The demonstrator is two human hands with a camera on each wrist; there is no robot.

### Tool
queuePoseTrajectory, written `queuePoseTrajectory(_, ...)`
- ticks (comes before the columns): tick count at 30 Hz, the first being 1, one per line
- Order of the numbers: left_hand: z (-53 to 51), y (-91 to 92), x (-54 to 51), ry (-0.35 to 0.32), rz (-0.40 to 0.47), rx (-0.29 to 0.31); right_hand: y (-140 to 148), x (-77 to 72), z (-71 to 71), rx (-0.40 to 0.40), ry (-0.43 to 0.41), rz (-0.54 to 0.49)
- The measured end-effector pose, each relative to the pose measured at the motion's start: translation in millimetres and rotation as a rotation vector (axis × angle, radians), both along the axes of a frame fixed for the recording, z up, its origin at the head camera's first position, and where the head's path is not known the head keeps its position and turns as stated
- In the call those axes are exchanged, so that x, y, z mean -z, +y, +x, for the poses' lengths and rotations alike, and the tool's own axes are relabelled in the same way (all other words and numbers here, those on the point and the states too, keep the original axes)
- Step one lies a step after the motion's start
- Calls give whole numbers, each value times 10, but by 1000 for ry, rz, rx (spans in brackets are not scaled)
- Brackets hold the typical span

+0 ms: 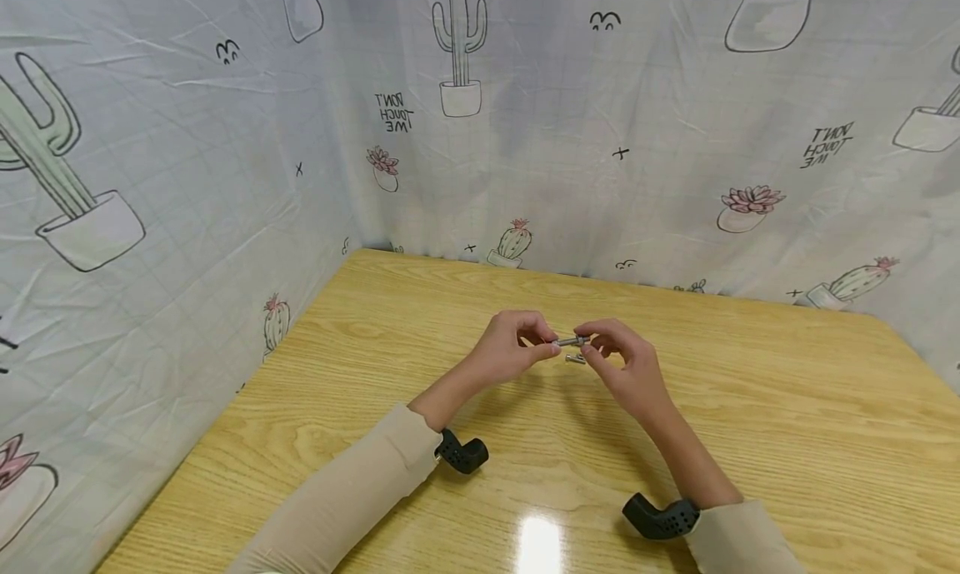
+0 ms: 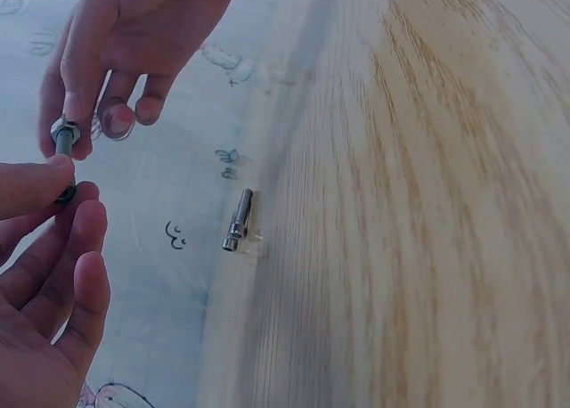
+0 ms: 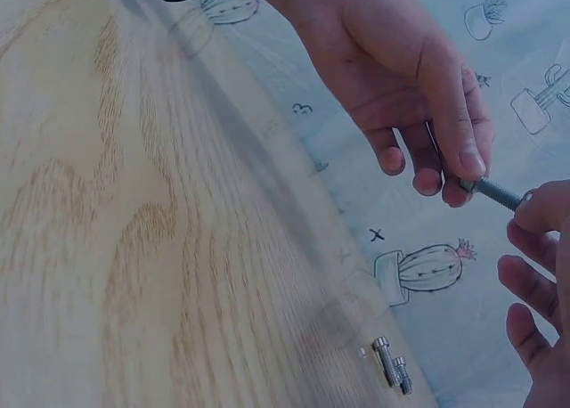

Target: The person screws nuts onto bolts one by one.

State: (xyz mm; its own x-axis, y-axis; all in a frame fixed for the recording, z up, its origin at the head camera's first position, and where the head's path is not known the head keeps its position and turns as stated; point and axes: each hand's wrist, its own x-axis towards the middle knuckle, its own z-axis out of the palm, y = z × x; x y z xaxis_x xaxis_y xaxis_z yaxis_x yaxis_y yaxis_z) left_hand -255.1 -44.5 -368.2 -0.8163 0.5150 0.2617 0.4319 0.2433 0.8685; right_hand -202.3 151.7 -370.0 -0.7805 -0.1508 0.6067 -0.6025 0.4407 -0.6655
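Observation:
Above the table, my left hand [image 1: 512, 346] pinches the head end of a metal bolt [image 1: 567, 341] between thumb and fingers. At its other end, my right hand [image 1: 626, 366] pinches a hex nut [image 2: 65, 128] that sits around the shaft. The threaded shank [image 3: 499, 194] shows between both hands in the right wrist view. Below the hands, two loose socket-head bolts [image 3: 386, 362] lie side by side on the wooden table, also seen as shiny bolts [image 2: 240, 219] in the left wrist view. Fingertips cover part of the nut and the bolt head.
The wood-grain table [image 1: 420, 307] stretches out around the hands. A white curtain [image 1: 540, 141] printed with cacti hangs along its back and left edges. Black devices [image 1: 465, 455] are worn on both wrists. A bright light reflection shows near the front.

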Motion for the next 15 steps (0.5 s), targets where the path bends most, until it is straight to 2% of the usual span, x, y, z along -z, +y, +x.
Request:
queuePoseTrajectory(4,0,-1,0,-4,-2,2,-33,-67,50,16,-5,10)
queuePoseTrajectory(11,5,3,-2,-3,-9,-1,63,150,-96,63,-20,13)
queuePoseTrajectory(15,12,9,-2,-1,-5,12,95,190,-121,91,-43,20)
